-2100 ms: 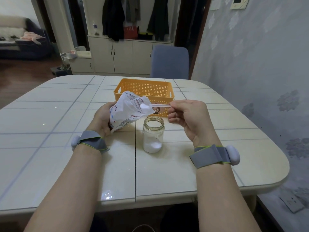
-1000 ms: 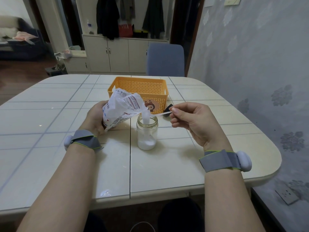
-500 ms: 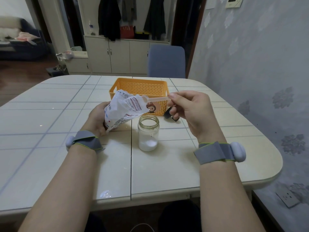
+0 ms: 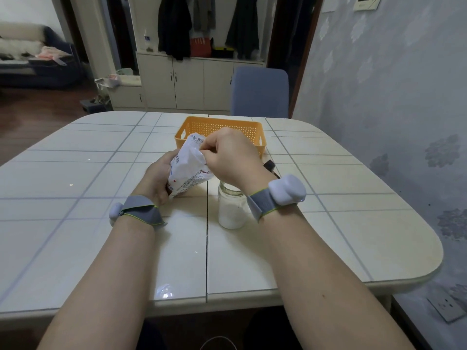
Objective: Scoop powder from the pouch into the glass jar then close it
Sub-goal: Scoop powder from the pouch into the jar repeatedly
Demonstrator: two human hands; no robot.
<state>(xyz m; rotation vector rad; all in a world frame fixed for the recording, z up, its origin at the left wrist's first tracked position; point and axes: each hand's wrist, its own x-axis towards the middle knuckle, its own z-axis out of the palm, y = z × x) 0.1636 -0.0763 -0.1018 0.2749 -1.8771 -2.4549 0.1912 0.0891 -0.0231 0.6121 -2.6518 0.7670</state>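
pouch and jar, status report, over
Left hand grips pouch. Right hand pinched at its mouth, spoon likely hidden inside. Glass jar open, part-filled. Nothing between pouch and jar.

A single view is given, taken by a wide-angle camera worn on the head, above and behind the fingers (image 4: 214, 145) and aimed forward and down at them. Both forearms are seen running up from the lower edge to the left hand (image 4: 156, 178) and the right hand (image 4: 232, 157), which are caught near, about the middle of the frame. Beyond the fingers the table (image 4: 101, 173) is taken in to its far edge, and past it a chair (image 4: 260, 92) and cabinets (image 4: 189, 82) are seen. Well to the right of the fingers a wall (image 4: 379, 97) is caught.
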